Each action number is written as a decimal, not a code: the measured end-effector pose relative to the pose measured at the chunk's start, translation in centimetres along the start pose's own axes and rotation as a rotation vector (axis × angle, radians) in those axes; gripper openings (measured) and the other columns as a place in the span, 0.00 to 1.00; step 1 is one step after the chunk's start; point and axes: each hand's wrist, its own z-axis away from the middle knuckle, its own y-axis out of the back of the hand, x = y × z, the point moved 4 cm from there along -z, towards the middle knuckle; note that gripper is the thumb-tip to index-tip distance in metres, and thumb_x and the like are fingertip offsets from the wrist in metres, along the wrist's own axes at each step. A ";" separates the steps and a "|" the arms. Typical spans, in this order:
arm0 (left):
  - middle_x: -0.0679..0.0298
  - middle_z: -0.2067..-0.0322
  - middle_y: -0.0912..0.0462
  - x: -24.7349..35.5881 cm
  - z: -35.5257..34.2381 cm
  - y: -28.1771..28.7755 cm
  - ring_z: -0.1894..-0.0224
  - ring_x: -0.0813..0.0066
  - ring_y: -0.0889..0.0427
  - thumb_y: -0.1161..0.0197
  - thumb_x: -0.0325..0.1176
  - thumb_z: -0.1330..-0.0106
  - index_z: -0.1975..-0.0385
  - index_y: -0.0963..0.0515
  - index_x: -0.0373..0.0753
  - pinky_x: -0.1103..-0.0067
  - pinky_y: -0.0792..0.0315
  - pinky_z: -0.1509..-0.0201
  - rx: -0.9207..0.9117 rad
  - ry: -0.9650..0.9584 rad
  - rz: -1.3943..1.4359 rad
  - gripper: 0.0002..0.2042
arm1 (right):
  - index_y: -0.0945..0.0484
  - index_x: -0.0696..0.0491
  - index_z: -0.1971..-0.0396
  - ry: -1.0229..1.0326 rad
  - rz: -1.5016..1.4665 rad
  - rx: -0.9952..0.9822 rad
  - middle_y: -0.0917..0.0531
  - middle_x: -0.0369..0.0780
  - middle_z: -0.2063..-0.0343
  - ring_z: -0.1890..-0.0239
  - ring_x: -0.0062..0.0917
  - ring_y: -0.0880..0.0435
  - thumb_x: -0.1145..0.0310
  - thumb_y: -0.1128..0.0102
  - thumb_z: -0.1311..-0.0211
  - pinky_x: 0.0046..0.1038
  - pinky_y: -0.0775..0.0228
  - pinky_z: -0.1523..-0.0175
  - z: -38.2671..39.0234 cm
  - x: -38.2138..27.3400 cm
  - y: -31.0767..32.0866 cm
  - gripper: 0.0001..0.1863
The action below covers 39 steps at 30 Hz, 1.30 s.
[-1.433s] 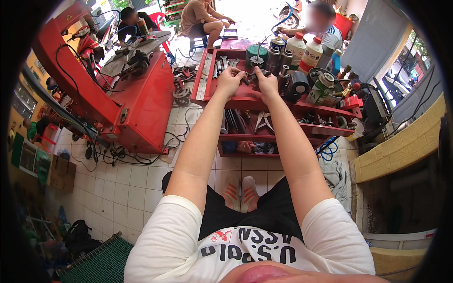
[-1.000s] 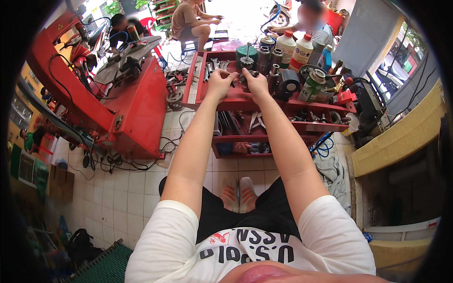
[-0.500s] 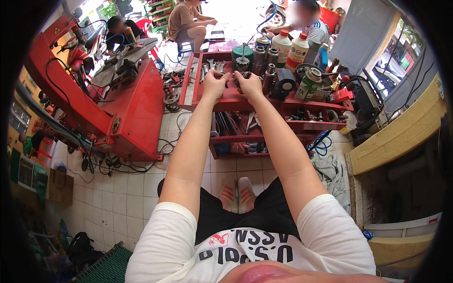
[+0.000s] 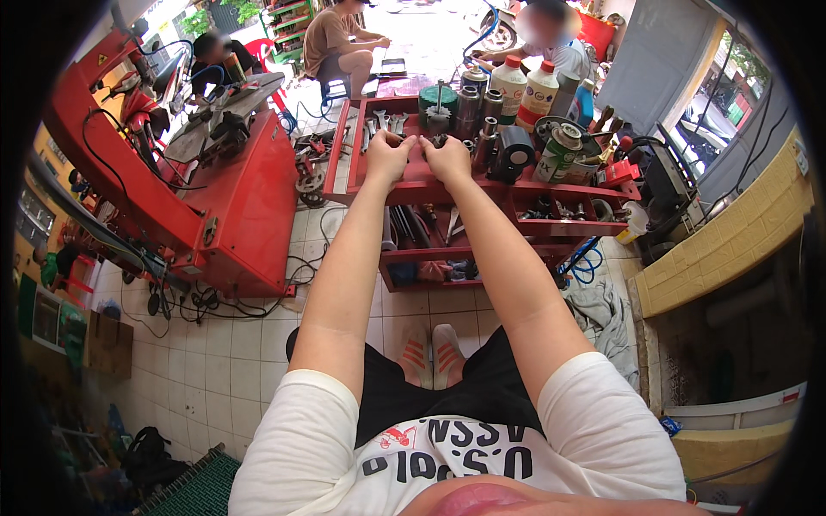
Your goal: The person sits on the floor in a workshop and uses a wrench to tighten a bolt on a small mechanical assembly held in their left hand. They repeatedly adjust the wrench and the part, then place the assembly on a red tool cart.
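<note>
Both arms reach forward over the top tray of a red tool cart (image 4: 415, 187). My left hand (image 4: 388, 158) is closed, with its thumb and fingers pinched toward the middle. Something small and dark shows at its fingertips, too small to name. Just beside it, my right hand (image 4: 448, 160) is also closed, its curled fingers around a dark piece that they mostly hide. The two hands nearly touch at the thumbs. Several wrenches (image 4: 389, 120) lie in the tray beyond my left hand. A green can (image 4: 437, 107) and metal sockets (image 4: 467, 110) stand just past my right hand.
White bottles (image 4: 539, 91), a spray can (image 4: 561, 152) and a black cylinder (image 4: 513, 155) crowd the tray's right side. A lower drawer (image 4: 564, 225) holds loose parts. A red machine (image 4: 245, 202) stands left, cables (image 4: 215, 303) on the floor. Other people (image 4: 340, 43) sit beyond the cart.
My right hand has shifted slightly left, closer to my left hand. The left hand stays nearly in place. The person at the back right leans a little differently.
</note>
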 end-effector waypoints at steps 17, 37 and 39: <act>0.62 0.72 0.20 -1.4 -1.0 -0.4 0.74 0.78 0.24 0.26 0.37 0.42 0.69 0.25 0.33 0.77 0.28 0.71 0.035 -0.034 -0.080 0.16 | 0.17 0.54 0.63 0.024 0.301 -0.001 0.14 0.48 0.64 0.57 0.43 0.14 0.51 0.33 0.42 0.42 0.22 0.53 1.9 -1.9 -0.1 0.20; 0.66 0.83 0.24 -1.1 -0.5 -0.9 0.83 0.81 0.26 0.30 0.34 0.38 0.84 0.34 0.41 0.79 0.35 0.82 -0.088 0.045 -0.046 0.19 | 0.17 0.53 0.63 0.051 0.409 -0.038 0.14 0.46 0.62 0.56 0.40 0.14 0.54 0.36 0.39 0.40 0.22 0.53 3.3 -3.0 0.1 0.16; 0.67 0.83 0.24 -1.7 -0.9 -0.9 0.84 0.83 0.29 0.30 0.36 0.37 0.84 0.35 0.42 0.80 0.37 0.83 -0.086 0.035 -0.063 0.19 | 0.17 0.53 0.63 0.045 0.412 -0.055 0.14 0.46 0.61 0.56 0.40 0.14 0.54 0.36 0.39 0.40 0.22 0.53 3.2 -3.1 0.1 0.16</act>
